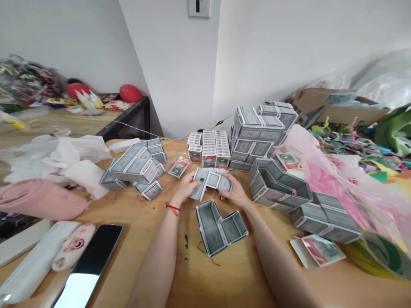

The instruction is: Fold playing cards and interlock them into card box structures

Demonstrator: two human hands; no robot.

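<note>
My left hand, with a red string bracelet on the wrist, is closed on the left end of some grey-backed playing cards. My right hand grips their right end, thumb and fingers at the edge. The cards form an angled piece; how they are joined cannot be made out. Just below, nearer to me, an open L-shaped box folded from the same cards rests on the table. Beyond the hands stand rows of card packs, with a single pack to their left.
Card-built blocks are piled at left, and a taller stack rises at right. Another hollow card box and an opened card pack lie right, near a tape roll. A phone lies front left.
</note>
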